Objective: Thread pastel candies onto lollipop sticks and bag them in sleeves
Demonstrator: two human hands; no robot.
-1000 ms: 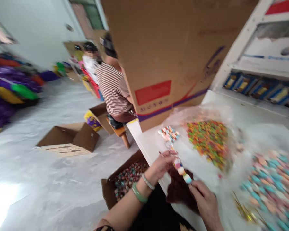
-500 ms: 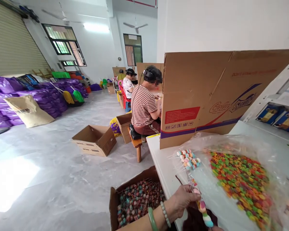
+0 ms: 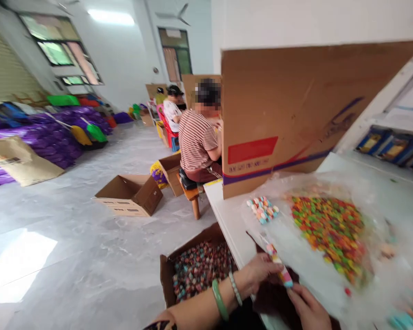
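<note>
A stick strung with pastel candy pieces [image 3: 285, 276] is held over the near edge of the white table. My left hand [image 3: 259, 273], with a green bangle and a bead bracelet on its wrist, pinches the upper part. Fingertips of my right hand [image 3: 306, 305] close on the blue lower end. Beyond them lies a small group of candy skewers [image 3: 262, 209]. Orange, green and red ring candies [image 3: 326, 229] are heaped on clear plastic to the right. Dark cloth [image 3: 275, 302] shows beneath my hands.
A cardboard panel [image 3: 282, 114] stands across the table's far side. Below the left edge is a carton of candy sticks [image 3: 201, 270]. An open carton [image 3: 131, 195] sits on the floor. A person in a striped shirt [image 3: 198, 142] sits beyond. More pastel pieces [image 3: 411, 311] lie at lower right.
The view has tilted down and shifted right. My right hand has come further into view, at the lower end of the candy stick. The left hand keeps its pinch.
</note>
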